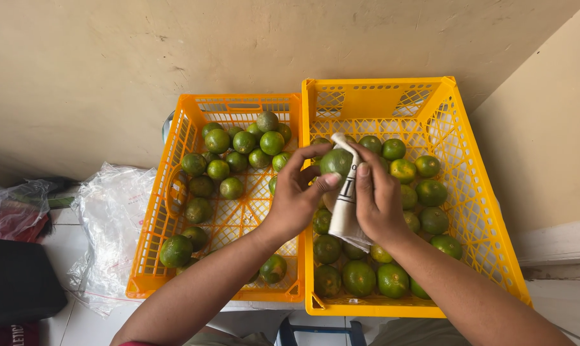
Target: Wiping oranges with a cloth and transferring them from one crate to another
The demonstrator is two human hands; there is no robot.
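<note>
At the left of the frame we see clear plastic bags [110, 224] on the floor. Next comes an orange crate [150, 256] half full of green oranges. In the middle, our left hand [296, 198] has its grip closed on one green fruit [336, 161], lifting it over the yellow crate [476, 211]. Our right hand [376, 198] presses a white cloth [345, 205] on it, so both hands keep it steady.
</note>
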